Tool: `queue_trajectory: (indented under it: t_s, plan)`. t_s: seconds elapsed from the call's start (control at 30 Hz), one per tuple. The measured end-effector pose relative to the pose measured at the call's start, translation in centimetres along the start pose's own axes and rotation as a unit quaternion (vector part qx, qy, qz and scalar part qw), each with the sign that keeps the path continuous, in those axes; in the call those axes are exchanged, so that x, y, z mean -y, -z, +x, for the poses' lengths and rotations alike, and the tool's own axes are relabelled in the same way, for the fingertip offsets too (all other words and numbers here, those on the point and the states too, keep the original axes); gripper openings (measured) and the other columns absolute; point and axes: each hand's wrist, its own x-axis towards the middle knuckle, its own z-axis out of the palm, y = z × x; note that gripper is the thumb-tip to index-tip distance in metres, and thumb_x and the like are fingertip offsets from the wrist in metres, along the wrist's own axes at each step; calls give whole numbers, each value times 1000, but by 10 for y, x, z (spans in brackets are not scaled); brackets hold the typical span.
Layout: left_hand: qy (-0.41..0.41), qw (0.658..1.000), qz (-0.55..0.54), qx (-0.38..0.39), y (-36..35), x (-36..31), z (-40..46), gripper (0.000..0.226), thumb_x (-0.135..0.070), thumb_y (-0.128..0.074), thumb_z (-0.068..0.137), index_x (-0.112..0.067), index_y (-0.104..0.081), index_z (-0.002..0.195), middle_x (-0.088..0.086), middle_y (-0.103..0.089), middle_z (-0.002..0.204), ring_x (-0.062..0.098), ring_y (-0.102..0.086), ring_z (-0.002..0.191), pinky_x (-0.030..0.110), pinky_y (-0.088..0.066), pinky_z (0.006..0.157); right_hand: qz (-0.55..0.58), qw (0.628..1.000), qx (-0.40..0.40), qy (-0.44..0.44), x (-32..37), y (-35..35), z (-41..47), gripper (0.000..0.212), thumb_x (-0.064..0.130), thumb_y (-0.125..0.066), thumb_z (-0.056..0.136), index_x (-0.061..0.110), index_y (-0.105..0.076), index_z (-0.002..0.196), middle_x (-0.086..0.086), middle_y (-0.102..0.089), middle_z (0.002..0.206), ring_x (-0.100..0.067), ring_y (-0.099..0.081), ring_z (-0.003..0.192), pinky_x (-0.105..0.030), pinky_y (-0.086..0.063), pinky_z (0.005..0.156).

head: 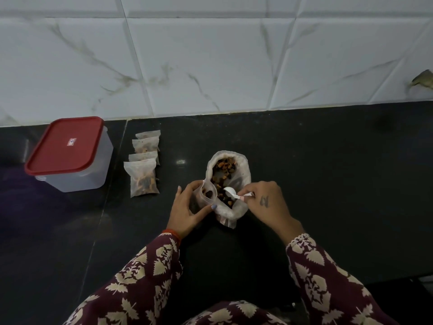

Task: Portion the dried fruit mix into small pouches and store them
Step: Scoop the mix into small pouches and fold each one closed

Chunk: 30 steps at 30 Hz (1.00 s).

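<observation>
On the bench (304, 160), near the middle: big bag (230, 174) with fruit mix (222, 174) inside. Spoon (230, 191) in the bag's mouth. Small pouch (206, 195) touching the bag's left side. Further left: four filled pouches (143, 167) in a row. Far left: box (75, 165) with lid (64, 146) on top. Behind everything: wall (210, 62).

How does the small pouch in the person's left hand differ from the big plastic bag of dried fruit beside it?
The small clear pouch, held open by the left hand, holds only a few pieces; the big translucent plastic bag holds a large heap. The pouch is off the black counter; the bag lies on it. The right hand dips a white plastic spoon into the bag. Both are open.
</observation>
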Motion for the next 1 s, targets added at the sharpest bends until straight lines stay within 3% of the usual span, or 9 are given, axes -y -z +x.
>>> queue_trajectory:
  t_s: [0.1,0.17,0.3,0.43,0.53,0.67,0.73,0.87,1.0]
  plan:
    - [-9,1000,6,4,0,-3,0,54,-59,-62,69,-45,-43,118,-29,-51,118,3,-47,120,43,-6,120,1,1000,26,-13,4,11,2,16,14,-64,86,19,-76,97,2,-71,85,0,-56,62,-14,-49,63]
    - [-12,1000,9,7,0,-4,-1,55,-58,-62,70,-39,-46,119,-31,-51,116,-4,-47,116,43,-5,120,-29,999,30,-27,9,15,0,16,15,-62,87,18,-76,94,1,-71,87,-6,-62,69,-23,-55,68]
    - [-7,1000,18,15,1,-1,-1,57,-56,-62,70,-33,-47,119,-29,-52,116,6,-47,119,47,-8,119,-68,996,29,-44,21,11,3,19,15,-56,89,9,-74,87,-6,-71,79,-15,-65,63,-32,-59,64]
    - [-5,1000,18,22,2,-3,-1,59,-58,-62,68,-32,-47,119,-28,-51,116,-6,-45,116,45,-5,120,165,973,50,-153,21,11,11,15,0,-57,85,-3,-71,80,-14,-67,62,-11,-60,41,-21,-51,44]
    - [-3,1000,19,24,1,-3,-1,61,-59,-61,66,-33,-45,119,-32,-47,116,-25,-34,111,45,-6,120,332,914,46,-228,13,12,12,9,-5,-61,82,-5,-69,84,-16,-68,69,-13,-61,47,-19,-48,44]
    - [6,999,22,24,1,-4,0,61,-61,-61,64,-39,-43,118,-34,-46,115,-22,-32,111,44,-8,120,437,856,33,-275,2,2,11,9,-7,-63,81,-4,-69,87,-19,-69,78,-14,-61,53,-19,-49,46]
    - [2,999,26,24,0,-4,1,56,-60,-62,65,-45,-42,115,-32,-49,115,-16,-38,114,43,-5,120,426,868,8,-257,0,-8,10,10,-5,-64,82,-1,-71,88,-16,-70,76,-16,-63,54,-22,-52,49]
    - [-8,999,25,20,0,-2,2,55,-58,-63,66,-41,-44,115,-31,-50,114,-24,-38,111,39,-3,120,254,951,-13,-173,5,-24,10,10,7,-66,85,14,-73,88,-8,-69,64,-15,-65,52,-23,-55,53]
    - [-12,999,29,18,0,-2,2,60,-59,-62,66,-35,-46,118,-32,-49,114,-25,-37,110,39,-3,119,288,939,64,-179,3,-15,21,10,5,-67,85,13,-73,88,-8,-72,76,-10,-61,53,-19,-50,50]
